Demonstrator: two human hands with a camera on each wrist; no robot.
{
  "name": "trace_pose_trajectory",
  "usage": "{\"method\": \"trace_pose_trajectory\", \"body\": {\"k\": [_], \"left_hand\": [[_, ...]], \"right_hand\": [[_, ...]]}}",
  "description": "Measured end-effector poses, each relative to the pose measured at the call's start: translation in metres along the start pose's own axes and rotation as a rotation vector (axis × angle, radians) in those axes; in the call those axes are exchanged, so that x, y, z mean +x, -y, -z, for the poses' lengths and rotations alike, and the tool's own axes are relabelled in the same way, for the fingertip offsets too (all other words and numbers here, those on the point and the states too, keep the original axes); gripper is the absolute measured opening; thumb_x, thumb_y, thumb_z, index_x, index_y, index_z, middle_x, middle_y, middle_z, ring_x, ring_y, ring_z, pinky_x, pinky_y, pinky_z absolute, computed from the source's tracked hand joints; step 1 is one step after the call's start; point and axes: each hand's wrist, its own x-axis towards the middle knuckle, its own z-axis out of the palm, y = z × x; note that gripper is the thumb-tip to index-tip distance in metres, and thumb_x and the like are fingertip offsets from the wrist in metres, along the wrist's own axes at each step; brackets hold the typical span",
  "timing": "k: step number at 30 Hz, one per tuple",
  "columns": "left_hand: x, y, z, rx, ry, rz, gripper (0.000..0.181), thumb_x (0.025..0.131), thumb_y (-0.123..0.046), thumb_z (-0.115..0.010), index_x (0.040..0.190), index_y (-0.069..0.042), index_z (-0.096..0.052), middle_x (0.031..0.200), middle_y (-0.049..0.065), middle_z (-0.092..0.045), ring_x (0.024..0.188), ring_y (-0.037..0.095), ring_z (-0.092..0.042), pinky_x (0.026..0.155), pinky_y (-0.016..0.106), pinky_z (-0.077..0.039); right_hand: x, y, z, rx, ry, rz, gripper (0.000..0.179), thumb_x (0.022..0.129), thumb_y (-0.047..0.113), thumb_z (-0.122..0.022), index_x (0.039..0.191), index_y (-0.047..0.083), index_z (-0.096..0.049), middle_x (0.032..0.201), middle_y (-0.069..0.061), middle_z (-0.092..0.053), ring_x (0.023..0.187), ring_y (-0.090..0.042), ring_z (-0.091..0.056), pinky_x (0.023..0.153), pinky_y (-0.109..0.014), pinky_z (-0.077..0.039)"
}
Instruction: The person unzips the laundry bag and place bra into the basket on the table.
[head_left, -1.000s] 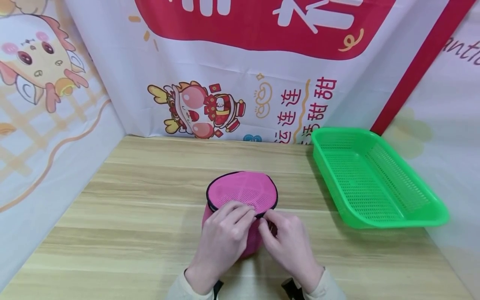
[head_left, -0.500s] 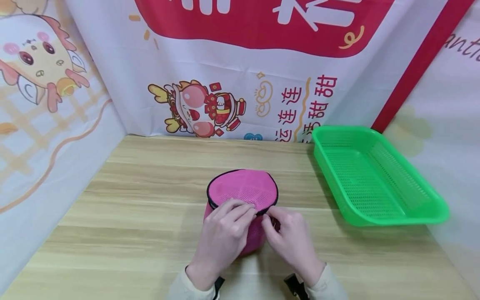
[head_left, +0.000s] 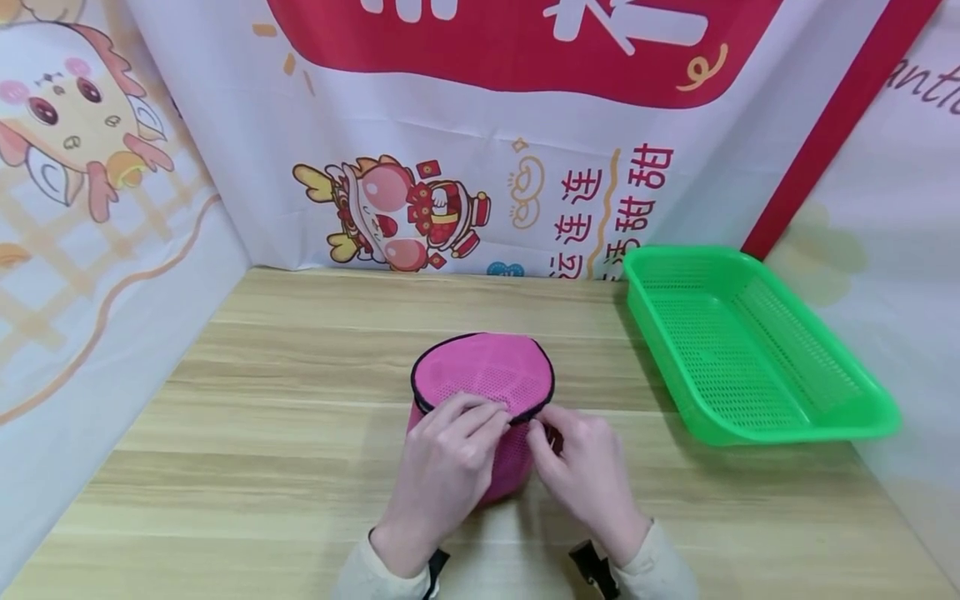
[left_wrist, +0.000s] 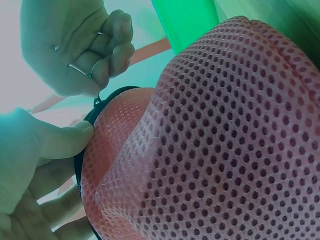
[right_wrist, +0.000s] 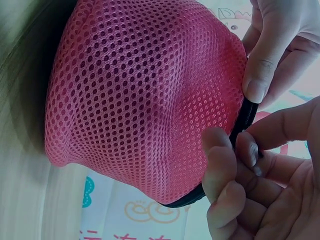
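Note:
A round pink mesh bag (head_left: 483, 367) stands on the table, its flat top edged by a black zipper (head_left: 415, 385). At the near side of that edge my left hand (head_left: 448, 462) pinches the zippered rim, thumb below and fingers over the top. Just to its right, my right hand (head_left: 588, 471) pinches the small zipper pull (left_wrist: 97, 101) between thumb and curled index finger. In the right wrist view the right fingertips partly cover the black edge, and the left thumb presses it a little farther up. The bag's contents are hidden behind the mesh.
A green plastic basket (head_left: 750, 367) with perforated walls rests at the right, against the white printed cloth (head_left: 712, 175). Wood-grain tabletop (head_left: 247, 417) surrounds the bag. Printed cloths also hang at the back and left.
My right hand has slid slightly to the right and away along the zipper edge, widening the gap between the hands. The left hand keeps its hold on the rim.

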Motion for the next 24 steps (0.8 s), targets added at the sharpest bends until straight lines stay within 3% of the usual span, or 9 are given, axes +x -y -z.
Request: {"method": "trace_pose_trajectory", "body": {"k": [7,13,18,24], "left_hand": [[-0.0021,-0.0023,-0.0006,-0.012,0.016,0.053,0.016,0.083,-0.005,-0.074,0.098,-0.006,-0.077,0.097,0.004,-0.072,0.09,0.02,-0.064,0.076,0.032,-0.056],[-0.0031,-0.003,-0.0022,0.013,-0.009,0.043,0.021,0.081,-0.003,-0.073,0.102,-0.006,-0.076,0.1,0.004,-0.07,0.092,0.022,-0.063,0.08,0.034,-0.055],[-0.0019,-0.0022,-0.0013,0.032,-0.005,0.033,0.02,0.079,0.001,-0.071,0.098,-0.005,-0.077,0.1,0.005,-0.071,0.092,0.022,-0.064,0.088,0.036,-0.053],[-0.0011,-0.0025,-0.0019,0.037,-0.001,0.027,0.018,0.079,0.0,-0.071,0.095,-0.005,-0.077,0.1,0.004,-0.072,0.091,0.022,-0.064,0.087,0.036,-0.053]], "right_hand": [[-0.0002,0.0,-0.0039,0.067,0.003,0.069,0.031,0.084,0.002,-0.061,0.064,0.021,-0.046,0.057,0.015,-0.036,0.048,0.001,-0.035,0.039,-0.014,-0.028],[-0.001,0.0027,-0.0068,0.133,0.0,0.163,0.031,0.085,0.0,-0.06,0.066,0.02,-0.046,0.06,0.015,-0.038,0.051,0.001,-0.036,0.043,-0.012,-0.029],[-0.0013,0.0046,-0.0078,0.13,0.01,0.164,0.029,0.085,0.002,-0.06,0.066,0.02,-0.047,0.06,0.015,-0.039,0.051,0.001,-0.037,0.043,-0.012,-0.03],[-0.0034,0.0036,-0.0094,0.095,0.03,0.129,0.031,0.084,0.004,-0.061,0.064,0.02,-0.044,0.056,0.009,-0.041,0.05,0.001,-0.034,0.041,-0.014,-0.029]]}}
